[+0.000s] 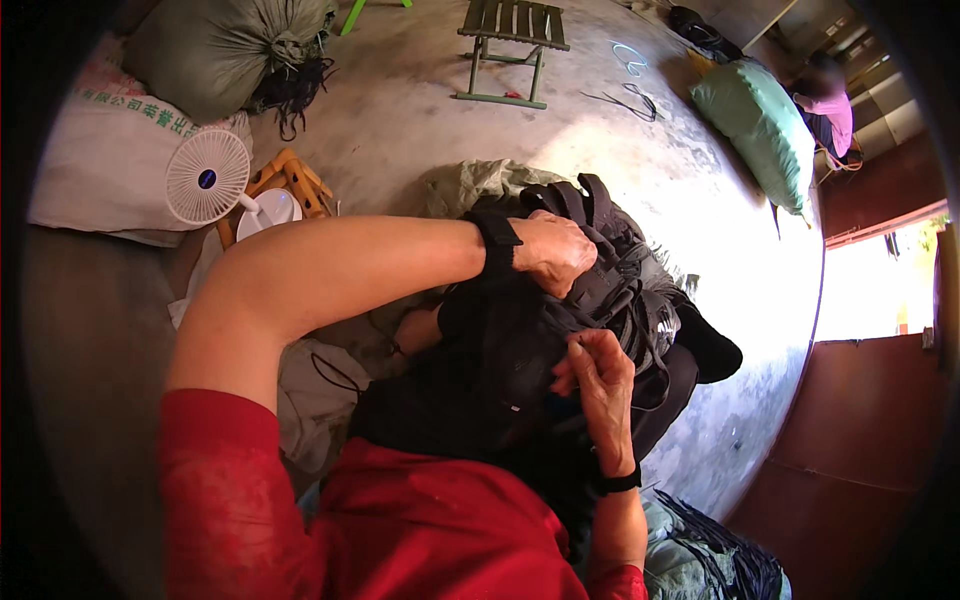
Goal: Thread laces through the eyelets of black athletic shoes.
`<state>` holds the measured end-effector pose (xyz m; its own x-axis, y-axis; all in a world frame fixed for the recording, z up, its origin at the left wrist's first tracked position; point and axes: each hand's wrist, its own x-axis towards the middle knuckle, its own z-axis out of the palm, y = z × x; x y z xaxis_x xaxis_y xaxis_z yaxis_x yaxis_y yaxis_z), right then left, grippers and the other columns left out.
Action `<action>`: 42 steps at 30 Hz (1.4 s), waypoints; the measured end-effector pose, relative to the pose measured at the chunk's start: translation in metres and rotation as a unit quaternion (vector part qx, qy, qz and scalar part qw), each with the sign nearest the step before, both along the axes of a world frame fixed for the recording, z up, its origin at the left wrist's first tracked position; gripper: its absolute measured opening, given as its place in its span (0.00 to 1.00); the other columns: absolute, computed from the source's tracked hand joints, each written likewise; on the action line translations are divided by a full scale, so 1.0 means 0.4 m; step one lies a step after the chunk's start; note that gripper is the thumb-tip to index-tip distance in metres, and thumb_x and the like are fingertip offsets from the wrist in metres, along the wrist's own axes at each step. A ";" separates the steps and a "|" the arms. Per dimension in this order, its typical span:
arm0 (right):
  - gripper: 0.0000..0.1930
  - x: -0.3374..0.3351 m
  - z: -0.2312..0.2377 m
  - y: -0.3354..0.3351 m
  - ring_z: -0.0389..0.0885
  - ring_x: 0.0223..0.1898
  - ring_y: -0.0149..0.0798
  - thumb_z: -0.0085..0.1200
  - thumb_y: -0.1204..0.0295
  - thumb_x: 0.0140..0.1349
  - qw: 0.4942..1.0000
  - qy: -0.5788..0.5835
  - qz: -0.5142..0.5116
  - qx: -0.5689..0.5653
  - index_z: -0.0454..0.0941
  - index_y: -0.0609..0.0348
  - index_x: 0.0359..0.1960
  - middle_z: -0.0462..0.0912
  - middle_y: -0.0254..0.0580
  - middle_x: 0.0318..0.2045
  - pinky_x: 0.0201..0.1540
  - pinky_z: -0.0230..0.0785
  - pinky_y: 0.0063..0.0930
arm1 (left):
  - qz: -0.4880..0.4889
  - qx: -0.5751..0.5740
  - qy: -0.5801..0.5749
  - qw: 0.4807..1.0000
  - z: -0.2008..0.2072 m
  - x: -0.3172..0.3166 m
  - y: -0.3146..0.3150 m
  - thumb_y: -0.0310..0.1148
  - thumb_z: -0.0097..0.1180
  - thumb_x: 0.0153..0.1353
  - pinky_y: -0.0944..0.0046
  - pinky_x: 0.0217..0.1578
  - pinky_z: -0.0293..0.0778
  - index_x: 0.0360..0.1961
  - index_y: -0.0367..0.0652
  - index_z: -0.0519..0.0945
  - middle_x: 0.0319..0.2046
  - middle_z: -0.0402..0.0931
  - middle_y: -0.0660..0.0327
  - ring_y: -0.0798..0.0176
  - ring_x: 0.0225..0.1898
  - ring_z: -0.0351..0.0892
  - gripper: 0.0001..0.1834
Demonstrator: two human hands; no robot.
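Across my lap lies a dark heap of black fabric with webbing straps [625, 265], like a bag or a pile of bag parts. My left hand [555, 255] reaches over from the left and is closed in a fist on the upper part of this black strapped fabric. Nearer to me, my right hand [600, 380] is held above the black cloth, thumb and fingers pinched together. Whatever it pinches is too small to make out. Both wrists carry black bands. Black cloth also covers my legs, so the edge between it and the heap is hard to tell.
On the left, a white fan [208, 180] stands by a bamboo stool [290, 185] and stuffed sacks [200, 60]. A folding stool [513, 45] is ahead. At right are a green sack [755, 125] and a seated person [830, 105]; dark cords [720, 545] lie lower right.
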<state>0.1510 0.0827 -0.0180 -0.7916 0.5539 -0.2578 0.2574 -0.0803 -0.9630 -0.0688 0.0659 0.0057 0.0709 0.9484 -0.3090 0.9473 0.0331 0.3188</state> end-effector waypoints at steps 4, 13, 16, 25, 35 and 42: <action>0.09 -0.009 0.002 -0.002 0.77 0.21 0.27 0.51 0.72 0.69 1.000 -0.012 -0.011 0.005 0.75 0.64 0.45 0.80 0.37 0.23 0.24 0.70 0.19 | 0.022 0.077 -0.073 0.994 -0.032 -0.015 -0.016 0.33 0.63 0.40 0.48 0.29 0.76 0.24 0.41 0.85 0.24 0.82 0.49 0.45 0.33 0.83 0.09; 0.17 -0.033 -0.012 0.006 0.77 0.20 0.26 0.51 0.71 0.69 1.000 0.006 0.005 -0.024 0.73 0.64 0.57 0.79 0.37 0.23 0.25 0.70 0.18 | 0.089 -0.009 -0.422 0.902 -0.046 -0.065 -0.059 0.38 0.62 0.56 0.65 0.38 0.72 0.34 0.36 0.82 0.29 0.81 0.61 0.67 0.34 0.77 0.14; 0.17 -0.052 -0.003 0.003 0.77 0.21 0.27 0.51 0.70 0.70 0.998 0.033 -0.036 -0.040 0.73 0.66 0.56 0.80 0.37 0.24 0.26 0.70 0.18 | 0.155 0.029 -0.592 0.790 -0.072 -0.047 -0.078 0.36 0.59 0.63 0.70 0.41 0.69 0.35 0.39 0.81 0.31 0.78 0.69 0.75 0.37 0.73 0.10; 0.10 -0.116 -0.007 0.014 0.75 0.22 0.28 0.49 0.68 0.71 0.975 0.109 -0.098 -0.168 0.75 0.65 0.41 0.79 0.37 0.25 0.27 0.69 0.20 | 0.143 0.057 -0.557 0.816 -0.056 -0.007 -0.057 0.34 0.59 0.59 0.66 0.38 0.69 0.33 0.39 0.77 0.27 0.76 0.65 0.70 0.34 0.72 0.09; 0.10 0.492 0.188 0.566 0.72 0.32 0.26 0.44 0.67 0.73 0.916 0.300 -0.257 -0.071 0.73 0.60 0.45 0.78 0.35 0.37 0.35 0.70 0.19 | 0.002 0.366 -0.122 0.923 -0.086 0.034 -0.152 0.31 0.69 0.47 0.55 0.46 0.77 0.35 0.40 0.74 0.38 0.72 0.56 0.50 0.54 0.70 0.17; 0.11 0.539 0.225 0.526 0.78 0.32 0.28 0.44 0.64 0.73 0.917 0.258 -0.299 -0.059 0.74 0.58 0.45 0.80 0.38 0.40 0.34 0.74 0.18 | 0.026 0.346 -0.233 0.909 -0.125 0.013 -0.135 0.29 0.61 0.56 0.52 0.54 0.71 0.28 0.41 0.76 0.38 0.74 0.59 0.46 0.61 0.67 0.06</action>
<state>0.3667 0.2932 0.0721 -0.3888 0.9211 -0.0215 -0.3539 -0.1708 -0.9195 -0.0636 0.0119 -0.0445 -0.0088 0.9103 0.4138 0.7067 -0.2871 0.6466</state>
